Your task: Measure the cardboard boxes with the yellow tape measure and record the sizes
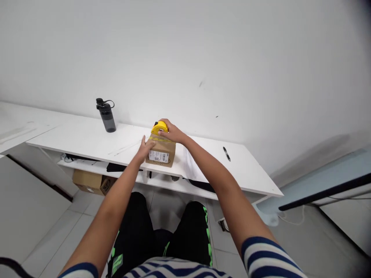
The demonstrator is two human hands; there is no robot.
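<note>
A small brown cardboard box (161,153) with a white label stands on the white table (92,139). A strip of yellow tape runs across its top. My right hand (171,132) is closed around a yellow tape dispenser (159,127) at the box's far top edge. My left hand (146,148) lies against the box's left side with its fingers stretched out, steadying it.
A dark water bottle (106,115) stands at the back left of the table. A black pen (226,153) lies to the right. On the shelf under the table are dark items, and a cardboard box (92,182) sits on the floor below.
</note>
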